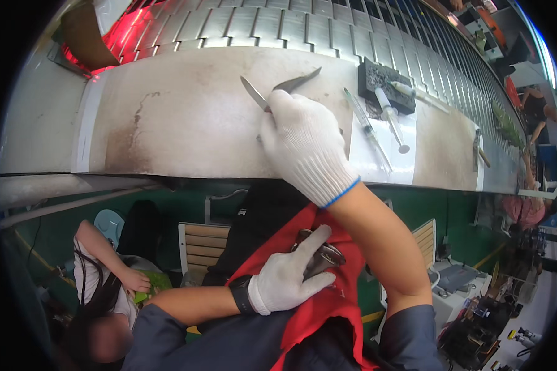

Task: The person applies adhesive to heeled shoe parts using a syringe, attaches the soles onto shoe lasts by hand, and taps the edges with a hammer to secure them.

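My right hand, in a white knit glove with a blue cuff edge, is closed over a metal tool on the worktable. Two metal pieces stick out past the fingers: a silver blade and a darker curved piece. They look like spread scissor blades, but the glove hides where they would join. My left hand, also gloved, is low over my lap. Its finger and thumb close around a shiny dark metal part with rounded rims, in front of the red apron.
Right of my right hand lie syringes and a thin tube beside a black block. A hammer-like tool lies farther right. Slatted metal conveyor runs behind the worktable. Another person sits at lower left.
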A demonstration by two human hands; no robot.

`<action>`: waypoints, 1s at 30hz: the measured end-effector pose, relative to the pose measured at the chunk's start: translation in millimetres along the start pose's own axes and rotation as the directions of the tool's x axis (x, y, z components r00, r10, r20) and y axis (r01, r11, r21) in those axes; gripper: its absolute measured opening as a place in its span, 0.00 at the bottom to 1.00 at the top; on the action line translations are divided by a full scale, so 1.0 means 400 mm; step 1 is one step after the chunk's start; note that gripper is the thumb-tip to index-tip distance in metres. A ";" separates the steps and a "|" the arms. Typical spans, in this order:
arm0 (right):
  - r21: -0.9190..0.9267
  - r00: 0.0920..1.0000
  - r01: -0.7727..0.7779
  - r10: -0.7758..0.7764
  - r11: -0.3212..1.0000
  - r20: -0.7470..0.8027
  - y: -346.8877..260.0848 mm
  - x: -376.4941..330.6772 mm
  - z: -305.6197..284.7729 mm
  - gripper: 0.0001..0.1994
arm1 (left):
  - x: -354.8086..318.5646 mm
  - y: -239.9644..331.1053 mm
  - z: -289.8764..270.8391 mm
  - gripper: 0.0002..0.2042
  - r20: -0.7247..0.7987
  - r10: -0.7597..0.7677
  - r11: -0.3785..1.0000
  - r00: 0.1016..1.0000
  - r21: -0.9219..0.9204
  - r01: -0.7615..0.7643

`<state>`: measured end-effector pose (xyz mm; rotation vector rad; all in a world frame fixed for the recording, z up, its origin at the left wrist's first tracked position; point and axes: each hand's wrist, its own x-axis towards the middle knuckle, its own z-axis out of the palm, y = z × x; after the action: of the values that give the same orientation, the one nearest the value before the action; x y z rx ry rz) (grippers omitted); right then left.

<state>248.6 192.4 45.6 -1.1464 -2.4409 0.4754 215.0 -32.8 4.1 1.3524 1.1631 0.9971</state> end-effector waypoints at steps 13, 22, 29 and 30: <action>-0.353 0.932 -0.251 0.126 0.901 -0.341 0.209 -0.185 -0.090 0.20 | -0.014 -0.014 -0.045 0.45 -0.139 0.015 1.000 0.990 -0.025 -0.018; -0.107 0.917 -0.399 0.397 0.911 -0.035 0.198 -0.285 -0.209 0.12 | 0.019 -0.079 0.006 0.30 -0.213 0.024 0.968 0.977 -0.241 -0.076; 0.389 0.842 -0.531 0.419 0.753 0.339 0.112 -0.486 -0.300 0.23 | 0.026 -0.045 0.021 0.28 -0.214 -0.036 0.960 0.976 -0.279 -0.026; 0.340 0.882 -0.442 0.333 0.830 0.334 0.119 -0.494 -0.325 0.24 | 0.022 -0.044 0.020 0.28 -0.213 -0.036 0.962 0.976 -0.274 -0.024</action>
<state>458.1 83.6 94.1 -1.4662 -2.1398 1.2746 222.4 -25.9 -14.7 1.0376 1.1376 1.2757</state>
